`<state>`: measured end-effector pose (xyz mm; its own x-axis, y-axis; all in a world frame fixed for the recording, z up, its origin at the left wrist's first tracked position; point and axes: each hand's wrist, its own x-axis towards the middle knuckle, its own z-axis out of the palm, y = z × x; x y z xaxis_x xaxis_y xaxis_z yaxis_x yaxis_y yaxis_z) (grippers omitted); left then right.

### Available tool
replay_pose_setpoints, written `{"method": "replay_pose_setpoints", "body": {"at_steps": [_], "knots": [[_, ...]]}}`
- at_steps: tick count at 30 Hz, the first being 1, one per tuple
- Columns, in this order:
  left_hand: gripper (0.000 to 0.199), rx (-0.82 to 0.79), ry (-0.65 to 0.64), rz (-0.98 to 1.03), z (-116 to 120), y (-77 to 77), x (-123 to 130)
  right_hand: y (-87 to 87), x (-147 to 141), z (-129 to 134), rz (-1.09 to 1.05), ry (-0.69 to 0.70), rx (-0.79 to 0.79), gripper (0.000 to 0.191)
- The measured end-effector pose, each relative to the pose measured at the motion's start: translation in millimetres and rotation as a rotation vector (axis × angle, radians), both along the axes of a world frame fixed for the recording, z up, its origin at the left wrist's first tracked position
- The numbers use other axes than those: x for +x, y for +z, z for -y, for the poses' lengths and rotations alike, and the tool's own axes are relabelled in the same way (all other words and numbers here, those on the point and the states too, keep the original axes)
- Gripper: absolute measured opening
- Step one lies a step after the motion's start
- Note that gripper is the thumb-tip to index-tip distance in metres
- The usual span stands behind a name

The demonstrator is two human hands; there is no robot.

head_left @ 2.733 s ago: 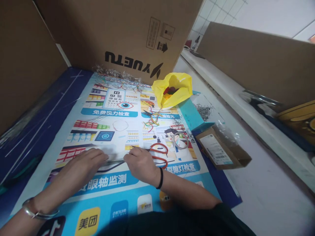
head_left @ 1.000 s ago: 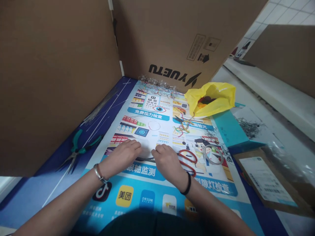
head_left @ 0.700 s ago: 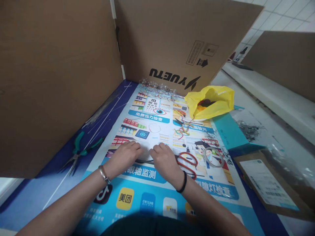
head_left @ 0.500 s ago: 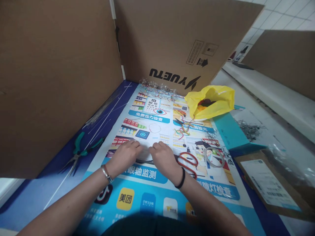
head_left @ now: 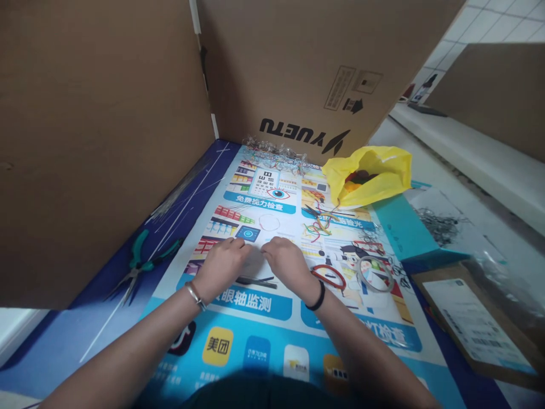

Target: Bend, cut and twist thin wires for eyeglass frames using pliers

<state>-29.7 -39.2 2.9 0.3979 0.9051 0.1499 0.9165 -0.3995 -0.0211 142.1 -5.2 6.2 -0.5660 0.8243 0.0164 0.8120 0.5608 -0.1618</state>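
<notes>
My left hand (head_left: 225, 261) and my right hand (head_left: 289, 264) hover side by side over a printed poster (head_left: 272, 309), fingertips pinched and a small gap between them. Whatever they pinch is too thin or hidden to make out. Below them lie dark thin sticks (head_left: 258, 282). Just beyond my fingers is a fine thin loop (head_left: 269, 222). Beside my right wrist rest red-handled scissors (head_left: 328, 276), their blades largely covered by my hand. To the left, teal-handled pliers (head_left: 138, 264) lie with handles spread.
Tall cardboard panels (head_left: 106, 130) stand left and behind. A yellow bag (head_left: 368, 176) sits at back right, near small pliers (head_left: 318, 216) among coloured strands. A clear ring-shaped coil (head_left: 374, 274), a brown parcel (head_left: 477, 324) and tangled dark wires (head_left: 438, 224) lie right. Thin wires (head_left: 174, 196) lie left.
My hands have moved slightly apart, and my right hand has shifted a little right. The dark sticks beneath show more now. The view has shifted slightly.
</notes>
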Motion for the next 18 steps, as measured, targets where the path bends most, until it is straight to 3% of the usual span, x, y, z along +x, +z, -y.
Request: {"method": "replay_pose_setpoints", "body": {"at_steps": [8, 18], "knots": [[0.015, 0.015, 0.058, -0.039, -21, 8.2, 21, 7.6, -3, -9, 0.112, -0.078, 0.116, 0.017], [0.012, 0.016, -0.055, 0.051, -31, -7.9, 21, -8.2, 5, -16, 0.094, -0.112, 0.073, 0.016]]}}
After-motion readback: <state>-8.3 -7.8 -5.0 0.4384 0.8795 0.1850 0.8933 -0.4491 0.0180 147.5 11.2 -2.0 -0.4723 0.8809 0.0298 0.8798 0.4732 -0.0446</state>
